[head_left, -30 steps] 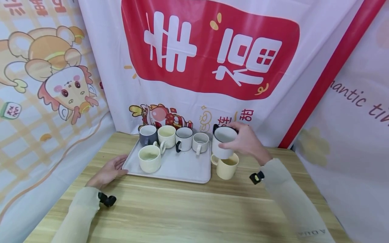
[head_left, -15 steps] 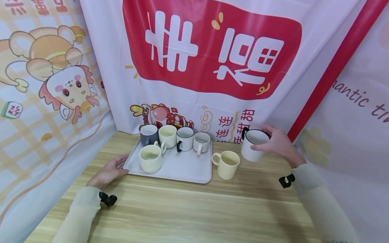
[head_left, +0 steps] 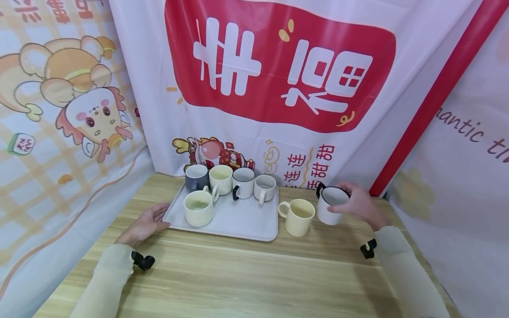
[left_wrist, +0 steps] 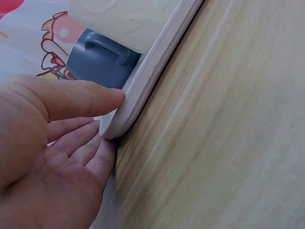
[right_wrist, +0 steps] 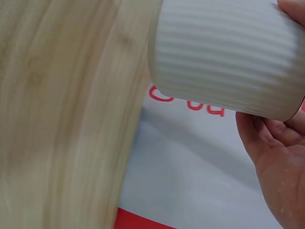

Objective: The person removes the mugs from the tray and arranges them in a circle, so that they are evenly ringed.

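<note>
My right hand (head_left: 354, 201) grips a white mug (head_left: 327, 214) with a black rim and black handle around its upper body. It is upright, low at the tabletop, right of a pale yellow mug (head_left: 298, 218); the right wrist view shows its ribbed wall (right_wrist: 224, 52). My left hand (head_left: 145, 224) lies at the near left corner of a white tray (head_left: 238, 223), its thumb (left_wrist: 95, 98) straight on the rim and its other fingers extended along the side. On the tray stands a cream mug (head_left: 198, 210) close to that hand.
Along the tray's back edge stand a dark grey-blue mug (head_left: 196, 179), a light yellow mug (head_left: 221, 180), a white mug with a black handle (head_left: 243, 183) and a small white cup (head_left: 264, 189). A printed cloth (head_left: 274, 132) hangs behind the wooden table (head_left: 238, 274).
My right hand has carried the black-rimmed mug rightward from above the pale yellow mug, then lowered it toward the table. The left hand has stayed at the tray corner.
</note>
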Tool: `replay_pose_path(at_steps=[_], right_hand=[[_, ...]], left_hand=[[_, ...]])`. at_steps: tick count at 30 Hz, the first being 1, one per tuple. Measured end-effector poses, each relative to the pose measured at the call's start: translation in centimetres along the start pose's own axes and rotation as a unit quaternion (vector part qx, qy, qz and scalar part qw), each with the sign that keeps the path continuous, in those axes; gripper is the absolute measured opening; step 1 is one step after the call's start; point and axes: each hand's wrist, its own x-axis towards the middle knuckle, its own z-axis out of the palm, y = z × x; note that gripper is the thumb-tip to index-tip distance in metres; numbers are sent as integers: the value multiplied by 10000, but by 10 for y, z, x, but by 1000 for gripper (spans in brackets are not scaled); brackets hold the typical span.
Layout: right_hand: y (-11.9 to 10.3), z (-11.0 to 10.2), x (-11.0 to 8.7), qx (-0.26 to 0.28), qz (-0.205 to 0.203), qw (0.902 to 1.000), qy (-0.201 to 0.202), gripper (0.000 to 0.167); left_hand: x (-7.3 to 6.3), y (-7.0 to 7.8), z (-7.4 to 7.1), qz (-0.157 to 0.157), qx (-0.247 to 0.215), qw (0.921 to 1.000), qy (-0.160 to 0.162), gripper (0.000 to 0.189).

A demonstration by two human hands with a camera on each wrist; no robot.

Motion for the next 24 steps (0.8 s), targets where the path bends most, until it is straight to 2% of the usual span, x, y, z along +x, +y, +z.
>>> replay_pose_path(at_steps=[6, 13, 24], right_hand=[[16, 18, 5, -88, -33, 9999, -40, 78], [26, 35, 9, -47, -43, 9998, -172, 91], [31, 46, 18, -11, 124, 9995, -302, 94]], left_hand=[[1, 0, 1, -57, -18, 10000, 22, 86], [1, 0, 1, -76, -11, 10000, 30, 86], [0, -1, 1, -10, -42, 10000, 36, 85]])
